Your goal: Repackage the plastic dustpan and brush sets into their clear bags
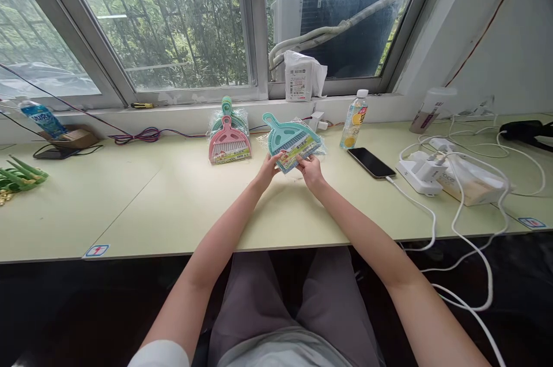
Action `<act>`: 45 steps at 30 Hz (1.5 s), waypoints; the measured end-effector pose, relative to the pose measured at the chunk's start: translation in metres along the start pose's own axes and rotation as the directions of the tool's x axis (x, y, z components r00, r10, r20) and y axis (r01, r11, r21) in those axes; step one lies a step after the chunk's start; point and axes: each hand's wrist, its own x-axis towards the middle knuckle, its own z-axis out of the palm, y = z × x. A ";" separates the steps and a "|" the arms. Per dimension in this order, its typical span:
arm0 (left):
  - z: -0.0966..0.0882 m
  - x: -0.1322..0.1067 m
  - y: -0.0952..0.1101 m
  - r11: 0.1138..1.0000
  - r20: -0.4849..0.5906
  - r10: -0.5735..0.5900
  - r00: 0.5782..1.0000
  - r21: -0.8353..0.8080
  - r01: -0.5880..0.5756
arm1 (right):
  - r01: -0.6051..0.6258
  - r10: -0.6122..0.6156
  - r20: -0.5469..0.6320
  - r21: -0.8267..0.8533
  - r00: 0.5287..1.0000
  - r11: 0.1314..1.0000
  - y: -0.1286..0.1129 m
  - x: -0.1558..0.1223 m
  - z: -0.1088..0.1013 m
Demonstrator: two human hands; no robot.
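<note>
I pinch the wrapped teal dustpan set (288,139) at its near label edge, my left hand (266,171) on one corner and my right hand (311,170) on the other. It sits mid-bench (173,205), toward the far edge, between a pink dustpan set (228,145) and a phone (371,162).

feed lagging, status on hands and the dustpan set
Left hand, right hand: both gripping teal dustpan set at label end. Pink dustpan set left of it, phone right. Nothing blocking.
</note>
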 end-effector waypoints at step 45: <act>-0.055 0.001 0.012 0.946 0.146 -0.286 0.947 0.201 0.254 | 0.091 -0.083 0.037 -0.388 0.996 0.917 -0.006 0.031 -0.041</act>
